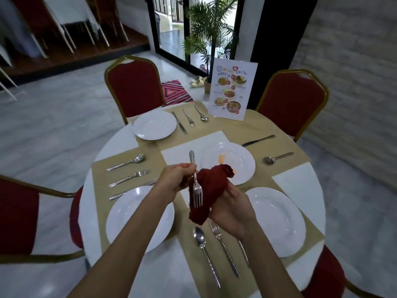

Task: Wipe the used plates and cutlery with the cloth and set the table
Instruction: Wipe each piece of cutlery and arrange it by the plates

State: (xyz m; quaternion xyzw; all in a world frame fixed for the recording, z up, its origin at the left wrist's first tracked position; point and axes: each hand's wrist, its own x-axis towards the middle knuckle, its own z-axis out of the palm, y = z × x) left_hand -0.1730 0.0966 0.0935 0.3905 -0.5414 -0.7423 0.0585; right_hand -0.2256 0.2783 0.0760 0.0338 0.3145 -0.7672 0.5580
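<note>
Silver metal fork (197,191): held in the centre of the frame, above the table, handle up and tines down, the tines lying against the cloth.
Left hand (178,176): fingers curled round the fork's handle, gripping it about midway.
Right hand (232,209): grasps the bunched dark red cloth (212,186) from below, just right of the tines.
Doing it well: I judge the tines need the cloth folded over both faces and drawn off the tips, with a firm handle grip so that the fork does not twist.
Still dirty: the round white plate with an orange smear (247,168), just behind the hands, looks unwiped.
Likely place: the steel knife (257,140) and steel spoon (277,158) at centre right lie without a fork, so this one probably belongs there.
Surface: a round white table (120,145) laid with tan placemats (103,175); three clean white plates sit at upper left (154,125), lower left (139,216) and lower right (277,220), with cutlery near each.
Room: a standing picture menu card (233,91) at the table's far edge, red padded chairs with gold frames (135,89) around it, a potted palm (210,24) by the glass door at top centre, and a grey marble floor (53,125).
</note>
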